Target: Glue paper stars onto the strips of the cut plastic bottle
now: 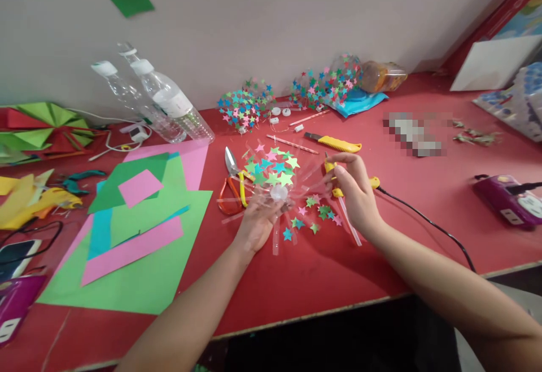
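The strip piece (pixel 278 192), made of clear plastic with coloured stars on its far side, is above the middle of the red table (pixel 296 281). Its round whitish centre faces up, toward the person. The clear strips spread outward to the left, to the right and toward the near edge, so no single long axis can be told.

The left hand (pixel 258 225) holds this piece from the near side, just beside the centre. Its fingers are partly closed around the base, and the view hides some of them.

The right hand (pixel 358 194) is at the right-side strips, over the yellow glue gun (pixel 329 166). Its fingers are bent, with the thumb near the index finger; I cannot tell if they grip the gun or a strip. The gun's nozzle points away from the person, a little left. Its clear glue stick (pixel 349 222) slants toward the near edge and right, and the black cord (pixel 423 217) runs to the right.

Loose stars (pixel 314 228) lie between the hands. The snips (pixel 231 163) lie left of the piece, blades pointing away. The yellow cutter (pixel 339 144) lies beyond the right hand, its long axis nearly sideways.
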Demonstrator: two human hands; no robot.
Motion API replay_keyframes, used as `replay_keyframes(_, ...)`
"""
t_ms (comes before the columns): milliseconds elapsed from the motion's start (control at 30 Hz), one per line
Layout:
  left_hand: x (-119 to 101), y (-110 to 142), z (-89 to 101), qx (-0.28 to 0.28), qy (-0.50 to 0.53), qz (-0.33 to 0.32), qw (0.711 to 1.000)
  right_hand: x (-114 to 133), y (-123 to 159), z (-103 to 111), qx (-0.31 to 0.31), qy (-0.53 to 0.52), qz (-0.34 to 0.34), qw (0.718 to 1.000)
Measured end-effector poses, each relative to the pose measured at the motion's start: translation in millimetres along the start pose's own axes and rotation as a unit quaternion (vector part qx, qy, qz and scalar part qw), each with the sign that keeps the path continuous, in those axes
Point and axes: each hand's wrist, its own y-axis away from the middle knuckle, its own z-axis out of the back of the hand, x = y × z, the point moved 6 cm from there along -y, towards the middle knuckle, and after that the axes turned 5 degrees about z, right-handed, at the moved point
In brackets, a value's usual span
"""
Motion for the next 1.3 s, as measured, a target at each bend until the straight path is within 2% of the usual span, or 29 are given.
replay_keyframes(133, 0.8, -2.9, 2.7, -0.005, -0.006, 0.002, 1.000, -8.6, 7.6, -20.0, 0.117, -0.080, -0.098, 0.985)
replay_keyframes(267, -1.0, -4.3, 0.6, 0.007, -0.013, -0.003, 1.000, -4.7, 15.9, -30.5, 0.167, -0.063, -0.113, 0.977)
replay_keyframes(533, 8.0, -11.2, 5.5, -0.008, -0.033, -0.005, 0.999, -16.8, 10.6, -28.9, 0.128, -0.023, -0.128, 0.983)
replay_keyframes(667, 13.9, -13.4, 18.5, -0.023, -0.099, 0.025, 0.994, -21.3, 6.9, -25.8, 0.116, -0.014, -0.138, 0.984)
replay_keyframes(800, 7.6, -13.1, 30.4, -0.044, -0.176, 0.047, 0.982, -25.5, 5.0, -22.4, 0.105, -0.016, -0.149, 0.983)
replay_keyframes(967, -5.9, -13.5, 20.7, -0.003, -0.135, 0.048, 0.990, -34.0, 1.5, -22.5, 0.105, -0.007, -0.161, 0.981)
replay_keyframes(1133, -7.8, -12.8, 24.0, -0.028, -0.184, 0.051, 0.981, -39.5, -4.0, -19.1, 0.080, 0.023, -0.169, 0.982)
replay_keyframes(1300, -8.2, -11.8, 25.2, -0.010, -0.205, 0.041, 0.978, -36.6, -5.2, -17.6, 0.116, 0.041, -0.160, 0.980)
